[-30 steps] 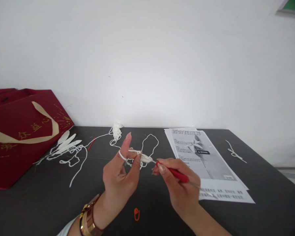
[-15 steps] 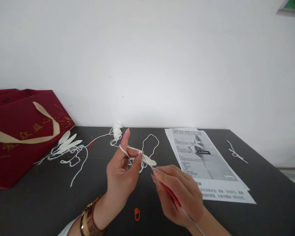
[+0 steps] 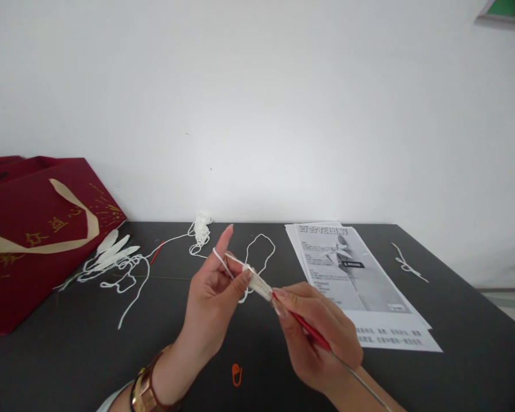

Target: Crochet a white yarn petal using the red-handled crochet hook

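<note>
My left hand (image 3: 212, 297) is raised over the dark table (image 3: 68, 355), index finger up with white yarn (image 3: 223, 260) looped over it, thumb and fingers pinching a small white crocheted piece (image 3: 257, 284). My right hand (image 3: 320, 337) is closed round a red-handled crochet hook (image 3: 311, 331) whose tip meets that piece. The yarn trails back to a loose loop (image 3: 261, 254) and a small heap (image 3: 201, 226) by the wall.
A red gift bag (image 3: 30, 229) lies at the left, with white crocheted petals (image 3: 114, 249) and loose yarn beside it. Printed sheets (image 3: 356, 280) lie at the right, a yarn scrap (image 3: 407, 264) beyond them. An orange stitch marker (image 3: 237, 375) lies near my wrists.
My right hand swung down and back up with the hook, bringing its tip to the white piece again. My left hand drifted slightly right and lower. The view shifted a little.
</note>
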Action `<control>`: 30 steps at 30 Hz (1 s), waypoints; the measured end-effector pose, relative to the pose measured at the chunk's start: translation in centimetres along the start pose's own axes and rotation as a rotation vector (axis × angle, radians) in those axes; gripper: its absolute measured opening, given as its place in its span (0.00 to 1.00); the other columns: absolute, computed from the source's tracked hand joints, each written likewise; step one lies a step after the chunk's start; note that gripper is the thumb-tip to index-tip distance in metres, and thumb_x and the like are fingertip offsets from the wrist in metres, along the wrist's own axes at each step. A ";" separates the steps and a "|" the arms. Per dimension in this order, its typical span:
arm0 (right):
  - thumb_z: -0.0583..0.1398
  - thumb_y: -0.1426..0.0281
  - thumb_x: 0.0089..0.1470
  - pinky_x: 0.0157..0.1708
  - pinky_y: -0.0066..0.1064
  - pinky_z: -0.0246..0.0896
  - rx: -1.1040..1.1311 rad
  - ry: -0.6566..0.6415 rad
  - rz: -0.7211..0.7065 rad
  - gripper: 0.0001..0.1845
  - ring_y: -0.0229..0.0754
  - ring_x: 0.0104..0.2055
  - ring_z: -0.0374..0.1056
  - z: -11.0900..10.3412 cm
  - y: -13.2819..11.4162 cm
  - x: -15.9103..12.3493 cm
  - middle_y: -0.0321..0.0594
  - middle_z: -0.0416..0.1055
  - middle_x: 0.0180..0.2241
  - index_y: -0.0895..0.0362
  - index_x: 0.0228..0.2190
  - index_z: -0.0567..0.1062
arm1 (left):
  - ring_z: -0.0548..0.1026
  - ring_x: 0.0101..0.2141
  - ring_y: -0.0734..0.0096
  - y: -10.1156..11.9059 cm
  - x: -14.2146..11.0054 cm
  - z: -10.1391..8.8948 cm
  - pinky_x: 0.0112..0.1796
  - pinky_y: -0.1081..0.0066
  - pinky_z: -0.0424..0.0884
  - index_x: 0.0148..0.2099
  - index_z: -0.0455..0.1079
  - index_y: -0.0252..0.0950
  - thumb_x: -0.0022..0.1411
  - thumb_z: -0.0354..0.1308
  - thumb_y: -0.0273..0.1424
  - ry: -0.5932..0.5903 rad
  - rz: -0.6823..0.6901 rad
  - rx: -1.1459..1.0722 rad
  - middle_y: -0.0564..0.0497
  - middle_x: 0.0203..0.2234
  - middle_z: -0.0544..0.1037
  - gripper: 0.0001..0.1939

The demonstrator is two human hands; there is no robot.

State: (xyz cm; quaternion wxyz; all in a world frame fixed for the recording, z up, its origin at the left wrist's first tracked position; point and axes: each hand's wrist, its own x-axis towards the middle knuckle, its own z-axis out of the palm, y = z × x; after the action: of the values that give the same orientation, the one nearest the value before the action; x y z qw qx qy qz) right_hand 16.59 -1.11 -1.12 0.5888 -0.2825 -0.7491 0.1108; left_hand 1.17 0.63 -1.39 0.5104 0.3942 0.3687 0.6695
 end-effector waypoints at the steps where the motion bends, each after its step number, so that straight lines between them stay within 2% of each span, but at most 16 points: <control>1: 0.59 0.85 0.50 0.26 0.30 0.71 0.014 0.006 0.026 0.19 0.41 0.30 0.74 0.0 0.1 0.0 0.43 0.78 0.32 0.55 0.42 0.74 | 0.68 0.26 0.82 0.1 0.0 0.0 0.30 0.82 0.68 0.61 0.65 0.51 0.56 0.65 0.24 -0.016 -0.036 -0.044 0.59 0.26 0.70 0.32; 3: 0.59 0.85 0.50 0.27 0.31 0.71 0.029 -0.002 0.035 0.20 0.41 0.30 0.74 0.0 0.2 -0.1 0.43 0.78 0.33 0.53 0.43 0.74 | 0.68 0.28 0.81 0.2 0.0 0.0 0.32 0.81 0.68 0.61 0.65 0.51 0.56 0.65 0.24 -0.038 -0.073 -0.102 0.58 0.27 0.70 0.33; 6: 0.60 0.85 0.49 0.29 0.33 0.72 0.021 -0.057 -0.057 0.24 0.43 0.33 0.74 -0.1 0.5 -0.3 0.45 0.78 0.35 0.54 0.46 0.74 | 0.69 0.29 0.80 0.6 -0.2 0.0 0.34 0.81 0.68 0.63 0.61 0.54 0.57 0.65 0.23 -0.073 -0.086 -0.139 0.58 0.27 0.70 0.36; 8: 0.60 0.85 0.49 0.29 0.32 0.71 0.030 -0.043 -0.061 0.24 0.43 0.34 0.74 -0.1 0.6 -0.3 0.45 0.78 0.35 0.54 0.46 0.75 | 0.68 0.28 0.79 0.9 -0.3 0.1 0.33 0.80 0.68 0.64 0.58 0.56 0.57 0.64 0.23 -0.101 -0.090 -0.157 0.58 0.27 0.69 0.38; 10: 0.61 0.84 0.50 0.29 0.30 0.70 0.100 0.015 0.050 0.21 0.41 0.33 0.73 0.2 0.8 -0.2 0.42 0.77 0.35 0.53 0.44 0.77 | 0.68 0.27 0.79 1.2 -0.3 0.2 0.31 0.80 0.68 0.66 0.54 0.58 0.57 0.64 0.23 -0.128 -0.108 -0.170 0.59 0.27 0.69 0.40; 13: 0.62 0.79 0.54 0.31 0.27 0.70 0.245 0.070 0.297 0.12 0.39 0.34 0.73 0.8 1.1 0.2 0.38 0.77 0.33 0.52 0.37 0.79 | 0.68 0.25 0.79 1.2 -0.4 0.2 0.28 0.79 0.67 0.67 0.50 0.59 0.57 0.64 0.23 -0.163 -0.158 -0.161 0.59 0.26 0.70 0.44; 15: 0.62 0.75 0.55 0.34 0.29 0.70 0.289 0.028 0.367 0.09 0.40 0.35 0.73 1.2 1.2 0.3 0.39 0.77 0.33 0.52 0.37 0.80 | 0.68 0.25 0.79 0.8 -0.6 0.3 0.29 0.79 0.68 0.67 0.51 0.57 0.55 0.66 0.22 -0.159 -0.173 -0.155 0.59 0.25 0.71 0.44; 17: 0.61 0.73 0.57 0.36 0.30 0.70 0.308 -0.025 0.401 0.10 0.41 0.36 0.73 1.6 1.4 0.3 0.40 0.77 0.35 0.52 0.40 0.80 | 0.70 0.27 0.78 0.4 -0.8 0.4 0.32 0.78 0.69 0.67 0.53 0.54 0.55 0.66 0.22 -0.134 -0.162 -0.158 0.58 0.25 0.73 0.44; 19: 0.61 0.72 0.57 0.32 0.30 0.71 0.365 -0.049 0.473 0.11 0.40 0.33 0.73 1.9 1.6 0.1 0.39 0.76 0.34 0.51 0.42 0.80 | 0.71 0.28 0.76 0.2 -0.9 0.5 0.33 0.75 0.70 0.68 0.51 0.53 0.56 0.65 0.23 -0.122 -0.156 -0.158 0.58 0.24 0.74 0.43; 21: 0.63 0.70 0.56 0.26 0.28 0.71 0.492 -0.031 0.598 0.09 0.37 0.26 0.72 2.1 1.8 0.0 0.37 0.75 0.31 0.51 0.39 0.81 | 0.70 0.25 0.77 0.2 -0.7 0.4 0.29 0.76 0.69 0.68 0.50 0.53 0.57 0.65 0.24 -0.142 -0.195 -0.140 0.58 0.25 0.73 0.43; 25: 0.67 0.68 0.50 0.17 0.26 0.70 0.795 0.050 0.795 0.06 0.34 0.20 0.68 2.3 2.4 -0.2 0.37 0.78 0.31 0.52 0.34 0.82 | 0.64 0.20 0.82 1.0 0.3 -0.2 0.21 0.80 0.59 0.65 0.59 0.47 0.56 0.66 0.27 -0.156 -0.270 -0.115 0.58 0.25 0.71 0.37; 27: 0.68 0.68 0.49 0.16 0.25 0.70 0.881 0.050 0.837 0.06 0.33 0.19 0.67 2.2 2.5 -0.1 0.38 0.78 0.30 0.53 0.33 0.83 | 0.60 0.17 0.84 1.3 1.0 -0.6 0.18 0.79 0.55 0.62 0.64 0.42 0.57 0.65 0.31 -0.104 -0.272 -0.137 0.57 0.23 0.72 0.31; 30: 0.69 0.67 0.47 0.15 0.25 0.69 0.920 0.004 0.840 0.07 0.32 0.16 0.64 1.9 2.3 0.2 0.35 0.75 0.24 0.55 0.31 0.83 | 0.51 0.13 0.86 1.6 2.1 -1.2 0.15 0.79 0.48 0.55 0.72 0.37 0.62 0.58 0.39 -0.071 -0.349 -0.168 0.58 0.17 0.69 0.21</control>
State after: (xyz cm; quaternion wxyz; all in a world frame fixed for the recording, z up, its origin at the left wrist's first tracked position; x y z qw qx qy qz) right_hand 15.42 1.15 -2.64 0.5576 -0.2708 -0.4485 0.6438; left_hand -0.88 2.26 -0.11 0.6624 0.3036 0.3559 0.5851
